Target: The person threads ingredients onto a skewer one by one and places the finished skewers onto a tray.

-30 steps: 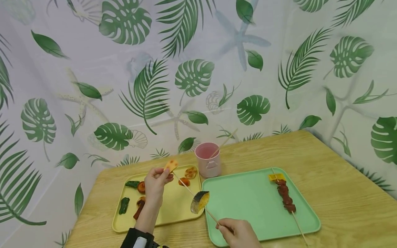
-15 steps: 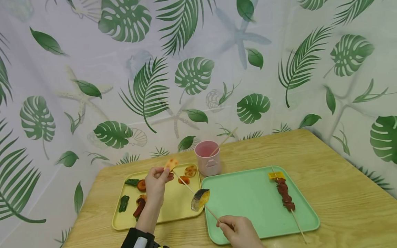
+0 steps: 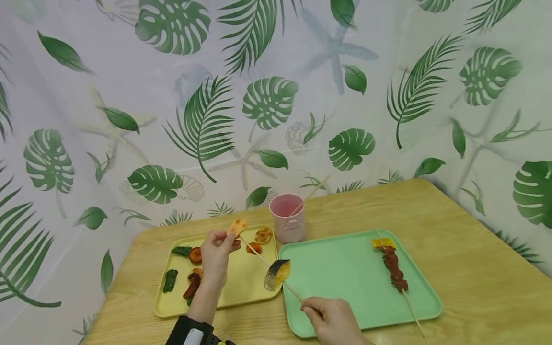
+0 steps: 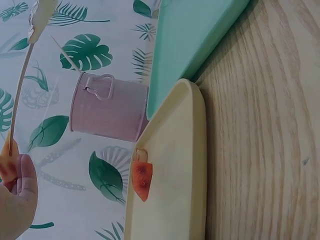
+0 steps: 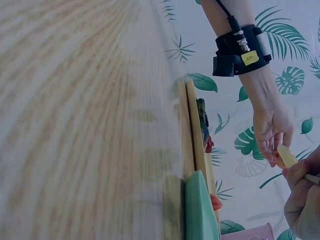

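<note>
Head view: left hand [image 3: 217, 254], lower center-left of frame, pinches a spotted orange slice [image 3: 238, 226] between thumb and fingers. Right hand [image 3: 332, 318], bottom center, grips the lower end of a wooden stick [image 3: 255, 251]. Stick slants to upper left; far end meets the orange slice, can't tell if pierced. Dark-rind yellow wedge [image 3: 278, 274] is threaded midway, above where the two trays adjoin. Yellow tray [image 3: 241, 282], lower left, carries food pieces. Green tray [image 3: 336, 273], lower right, carries a meat skewer [image 3: 394, 268], handle over rim. Pink bucket [image 3: 290, 229] on bench [image 3: 457, 244] behind.
</note>
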The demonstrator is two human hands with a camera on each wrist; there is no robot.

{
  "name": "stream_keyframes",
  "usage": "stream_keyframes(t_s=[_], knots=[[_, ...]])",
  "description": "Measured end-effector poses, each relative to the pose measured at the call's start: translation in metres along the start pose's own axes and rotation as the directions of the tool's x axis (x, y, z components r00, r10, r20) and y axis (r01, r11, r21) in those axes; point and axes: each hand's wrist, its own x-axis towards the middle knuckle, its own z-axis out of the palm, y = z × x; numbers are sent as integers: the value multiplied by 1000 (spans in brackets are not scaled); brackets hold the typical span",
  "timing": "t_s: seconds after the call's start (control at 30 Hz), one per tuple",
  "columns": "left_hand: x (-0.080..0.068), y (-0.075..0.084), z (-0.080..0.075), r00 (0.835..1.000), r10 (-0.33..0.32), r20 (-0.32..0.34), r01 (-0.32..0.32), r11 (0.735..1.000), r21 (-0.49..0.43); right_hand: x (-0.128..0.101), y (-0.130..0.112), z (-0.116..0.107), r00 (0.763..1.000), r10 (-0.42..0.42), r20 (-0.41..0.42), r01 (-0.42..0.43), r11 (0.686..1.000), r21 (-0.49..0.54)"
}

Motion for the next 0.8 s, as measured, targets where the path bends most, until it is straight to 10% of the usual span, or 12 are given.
stream_keyframes(t_s=[0.4, 0.8], knots=[[5, 3, 2, 1000, -12, 16, 12, 1000, -25, 0, 0, 2, 1000, -18, 11, 19, 998, -57], [3, 1, 4, 994, -111, -20, 106, 980, -168, 1, 5, -4, 986, -120, -115, 70, 930, -362]])
